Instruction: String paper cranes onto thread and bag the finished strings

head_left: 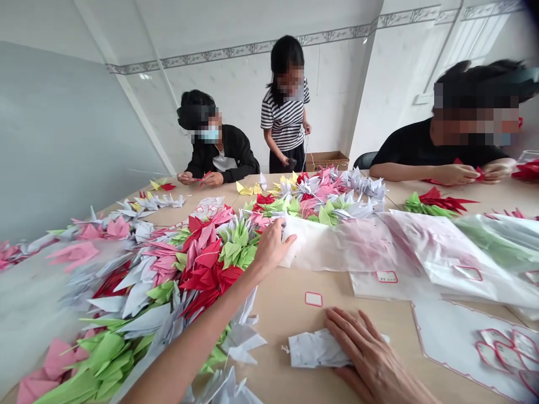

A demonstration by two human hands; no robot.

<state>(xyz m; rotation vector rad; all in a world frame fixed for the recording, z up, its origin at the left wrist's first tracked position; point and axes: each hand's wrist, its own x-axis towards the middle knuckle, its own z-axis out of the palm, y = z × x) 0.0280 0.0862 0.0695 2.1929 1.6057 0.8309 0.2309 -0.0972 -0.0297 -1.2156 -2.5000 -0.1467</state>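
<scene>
My left hand (273, 245) reaches forward to the near end of a translucent plastic bag (314, 242). Its fingers and thumb close on the bag's edge; the fingertips are partly hidden. On the tabletop, my right hand (365, 352) lies flat with fingers stretched over a bundle of folded white paper (314, 349). A short string end sticks out at the bundle's left. Beside my left forearm, folded paper cranes (210, 275) in red, pink, green and white are heaped in strings. A small red-edged label (314, 299) lies between my hands.
More filled plastic bags (455, 258) lie to the right. Several red-edged labels (507, 350) rest on a white sheet (446, 336) at the near right. Across the table (286, 297), two seated people handle folded paper; a standing person holds string near a cardboard box (330, 161).
</scene>
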